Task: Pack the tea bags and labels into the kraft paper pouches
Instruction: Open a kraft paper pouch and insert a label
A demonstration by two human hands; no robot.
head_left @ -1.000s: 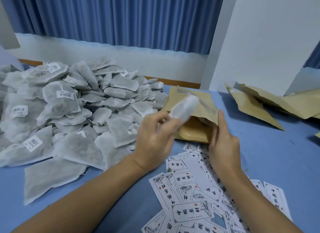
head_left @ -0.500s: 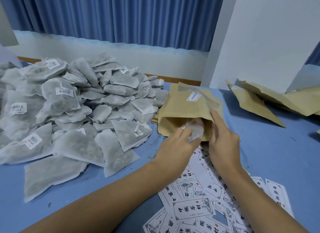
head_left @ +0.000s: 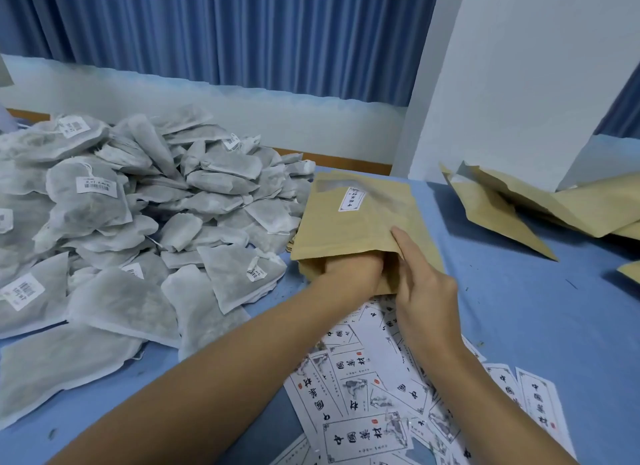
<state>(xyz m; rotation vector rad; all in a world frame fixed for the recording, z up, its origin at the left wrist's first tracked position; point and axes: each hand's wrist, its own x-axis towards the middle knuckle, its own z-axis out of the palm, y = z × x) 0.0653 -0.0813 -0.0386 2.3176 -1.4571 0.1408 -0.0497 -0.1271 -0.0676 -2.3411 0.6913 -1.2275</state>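
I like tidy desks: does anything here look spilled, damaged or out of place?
Nothing looks damaged. The labels lie scattered at all angles, the tea bags sit in a loose heap, and a few dark specks, perhaps tea crumbs, dot the blue table.

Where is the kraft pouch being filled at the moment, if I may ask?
In the head view, the kraft pouch lies mid-table, right of the tea bag pile and beyond the labels, left hand inside its mouth, right hand holding its edge.

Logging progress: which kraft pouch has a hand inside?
The kraft pouch beside the tea bag pile: the left hand is inside its mouth, which the right hand holds. The other pouches lie untouched, far right.
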